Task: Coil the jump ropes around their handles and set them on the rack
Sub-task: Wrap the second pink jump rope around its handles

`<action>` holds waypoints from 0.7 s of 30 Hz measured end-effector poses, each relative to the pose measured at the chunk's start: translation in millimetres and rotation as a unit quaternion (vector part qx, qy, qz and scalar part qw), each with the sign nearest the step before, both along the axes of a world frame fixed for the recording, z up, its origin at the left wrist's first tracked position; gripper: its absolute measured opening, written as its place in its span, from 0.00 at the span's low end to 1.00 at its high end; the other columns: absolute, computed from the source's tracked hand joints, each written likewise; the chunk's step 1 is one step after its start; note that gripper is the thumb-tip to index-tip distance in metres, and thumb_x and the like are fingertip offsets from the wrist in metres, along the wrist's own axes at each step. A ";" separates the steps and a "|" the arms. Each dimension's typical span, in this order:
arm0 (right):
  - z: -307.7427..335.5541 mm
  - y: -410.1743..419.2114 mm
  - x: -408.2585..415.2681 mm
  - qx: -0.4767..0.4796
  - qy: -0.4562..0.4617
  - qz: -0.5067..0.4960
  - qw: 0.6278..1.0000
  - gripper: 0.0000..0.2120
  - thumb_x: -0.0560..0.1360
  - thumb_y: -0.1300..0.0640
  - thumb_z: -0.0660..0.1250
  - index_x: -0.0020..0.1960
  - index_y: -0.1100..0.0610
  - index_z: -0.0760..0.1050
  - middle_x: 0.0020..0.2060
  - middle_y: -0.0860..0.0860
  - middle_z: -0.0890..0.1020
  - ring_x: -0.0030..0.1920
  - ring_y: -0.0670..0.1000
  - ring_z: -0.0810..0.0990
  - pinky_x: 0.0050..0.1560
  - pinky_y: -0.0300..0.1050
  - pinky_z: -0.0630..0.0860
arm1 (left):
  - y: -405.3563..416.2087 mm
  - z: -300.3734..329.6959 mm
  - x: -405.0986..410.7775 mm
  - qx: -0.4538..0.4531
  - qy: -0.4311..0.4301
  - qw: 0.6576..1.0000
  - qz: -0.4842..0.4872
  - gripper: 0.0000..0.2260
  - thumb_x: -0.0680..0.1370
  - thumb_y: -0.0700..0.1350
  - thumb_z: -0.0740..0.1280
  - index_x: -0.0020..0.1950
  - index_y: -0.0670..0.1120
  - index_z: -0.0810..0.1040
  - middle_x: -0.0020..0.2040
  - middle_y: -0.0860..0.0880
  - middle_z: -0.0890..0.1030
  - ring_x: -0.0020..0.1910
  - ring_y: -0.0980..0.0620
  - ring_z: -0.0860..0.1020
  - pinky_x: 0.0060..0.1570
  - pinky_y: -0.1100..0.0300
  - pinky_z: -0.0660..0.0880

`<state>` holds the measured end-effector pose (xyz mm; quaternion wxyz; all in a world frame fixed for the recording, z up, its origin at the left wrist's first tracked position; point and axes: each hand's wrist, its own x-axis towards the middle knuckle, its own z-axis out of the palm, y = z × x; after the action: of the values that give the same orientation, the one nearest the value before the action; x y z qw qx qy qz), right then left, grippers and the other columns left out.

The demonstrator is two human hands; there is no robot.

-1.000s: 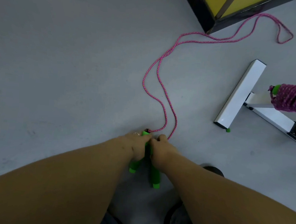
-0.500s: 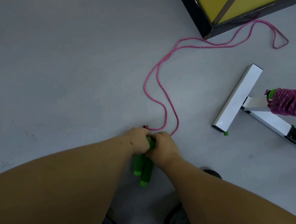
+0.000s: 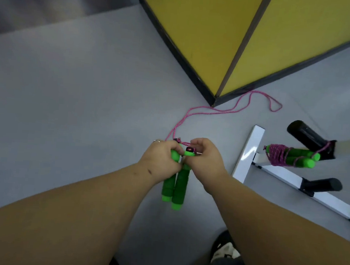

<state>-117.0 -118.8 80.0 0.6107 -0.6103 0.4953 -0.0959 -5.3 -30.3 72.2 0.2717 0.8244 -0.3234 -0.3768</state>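
Two green foam handles (image 3: 176,186) hang side by side, raised off the grey floor. My left hand (image 3: 162,158) grips their upper ends. My right hand (image 3: 204,157) pinches the pink rope close to the handle tops. The pink rope (image 3: 223,110) trails away over the floor to the base of a yellow box and ends in a loop. A second jump rope (image 3: 288,155), pink cord coiled around green handles, rests on the white rack (image 3: 247,153) at the right, beside a black peg (image 3: 306,135).
A large yellow box with a black base (image 3: 217,52) stands ahead. The rack's white bars run along the floor at the right, with another black peg (image 3: 323,184) lower down. My shoes (image 3: 224,249) are at the bottom edge.
Both hands have lifted the green handles off the floor and brought them together upright. The view has tilted up, so the yellow box and the rack pegs show more fully.
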 end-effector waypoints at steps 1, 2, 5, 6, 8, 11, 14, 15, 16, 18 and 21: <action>18.3 -4.2 -0.5 -0.001 -0.020 0.000 1.000 0.23 0.70 0.72 0.71 0.60 0.54 0.73 0.50 0.47 0.80 0.47 0.46 0.80 0.43 0.39 0.80 | -3.3 19.1 0.0 -0.016 -0.011 1.000 -0.002 0.12 0.68 0.45 0.77 0.47 0.58 0.82 0.50 0.46 0.81 0.39 0.51 0.81 0.35 0.66 0.73; 35.7 -7.9 -1.8 -0.004 -0.040 -0.001 0.999 0.24 0.71 0.72 0.72 0.62 0.54 0.73 0.51 0.47 0.80 0.48 0.44 0.80 0.42 0.35 0.79 | -5.7 38.9 -0.6 -0.030 -0.023 0.999 -0.005 0.13 0.67 0.45 0.77 0.47 0.59 0.81 0.51 0.47 0.79 0.39 0.52 0.81 0.35 0.66 0.72; 87.4 -16.1 -7.4 -0.018 -0.092 -0.005 0.996 0.24 0.71 0.72 0.72 0.63 0.55 0.74 0.55 0.48 0.80 0.49 0.44 0.81 0.41 0.33 0.78 | -9.7 97.0 -4.7 -0.069 -0.076 0.994 -0.026 0.16 0.67 0.49 0.79 0.49 0.59 0.78 0.52 0.51 0.74 0.41 0.59 0.76 0.32 0.74 0.66; 103.7 -17.5 -9.3 -0.025 -0.109 -0.006 0.994 0.24 0.71 0.72 0.72 0.63 0.55 0.74 0.56 0.49 0.80 0.50 0.45 0.81 0.42 0.34 0.79 | -10.2 115.1 -7.0 -0.079 -0.089 0.992 -0.030 0.17 0.67 0.50 0.80 0.50 0.60 0.76 0.52 0.52 0.72 0.41 0.61 0.75 0.32 0.75 0.66; 134.7 -19.0 -13.7 -0.044 -0.140 -0.014 0.989 0.23 0.71 0.71 0.73 0.61 0.53 0.76 0.56 0.49 0.81 0.51 0.46 0.82 0.42 0.33 0.78 | -10.8 149.2 -13.2 -0.102 -0.111 0.988 -0.038 0.19 0.67 0.51 0.80 0.51 0.60 0.75 0.53 0.53 0.71 0.43 0.62 0.74 0.36 0.74 0.66; 176.4 -18.0 -20.6 -0.064 -0.186 -0.037 0.980 0.20 0.72 0.70 0.73 0.56 0.50 0.78 0.52 0.48 0.82 0.51 0.48 0.83 0.42 0.34 0.79 | -11.1 191.5 -24.8 -0.133 -0.142 0.980 -0.035 0.22 0.66 0.51 0.80 0.51 0.58 0.70 0.54 0.53 0.70 0.44 0.61 0.73 0.38 0.66 0.67; 214.2 -18.2 -27.7 -0.077 -0.225 -0.057 0.970 0.20 0.72 0.71 0.73 0.58 0.52 0.79 0.52 0.52 0.84 0.52 0.51 0.84 0.49 0.42 0.82 | -10.4 224.0 -35.9 -0.176 -0.187 0.966 -0.030 0.23 0.67 0.50 0.80 0.49 0.55 0.66 0.52 0.54 0.70 0.44 0.60 0.72 0.35 0.67 0.63; 225.5 -18.2 -30.5 -0.080 -0.233 -0.061 0.967 0.19 0.72 0.71 0.73 0.58 0.53 0.79 0.51 0.52 0.84 0.51 0.51 0.84 0.50 0.44 0.82 | -9.9 233.1 -39.4 -0.186 -0.203 0.961 -0.031 0.24 0.67 0.50 0.80 0.48 0.55 0.65 0.52 0.54 0.70 0.45 0.58 0.71 0.35 0.67 0.62; 236.0 -17.9 -33.5 -0.079 -0.239 -0.065 0.966 0.19 0.72 0.70 0.73 0.59 0.54 0.79 0.51 0.53 0.84 0.52 0.52 0.84 0.51 0.46 0.82 | -9.3 241.7 -43.0 -0.192 -0.217 0.956 -0.033 0.24 0.67 0.51 0.80 0.49 0.56 0.65 0.52 0.54 0.69 0.45 0.55 0.71 0.35 0.67 0.63; 253.9 -17.7 -38.9 -0.073 -0.251 -0.075 0.962 0.19 0.71 0.69 0.74 0.59 0.53 0.80 0.52 0.53 0.85 0.53 0.54 0.85 0.54 0.52 0.83 | -9.3 260.0 -50.7 -0.204 -0.241 0.948 -0.033 0.24 0.68 0.52 0.79 0.49 0.57 0.64 0.54 0.56 0.67 0.46 0.53 0.71 0.35 0.65 0.64; 281.0 -16.5 -47.1 -0.080 -0.268 -0.075 0.957 0.19 0.71 0.67 0.74 0.59 0.53 0.80 0.51 0.52 0.85 0.53 0.56 0.85 0.51 0.53 0.83 | -9.7 289.3 -62.3 -0.217 -0.268 0.938 -0.026 0.22 0.70 0.55 0.77 0.49 0.58 0.63 0.57 0.57 0.66 0.45 0.50 0.73 0.36 0.56 0.68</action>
<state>-164.1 -135.3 361.1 0.6611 -0.5702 0.3487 -0.3409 -67.6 -40.0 361.5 0.3371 0.8075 -0.4792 -0.0693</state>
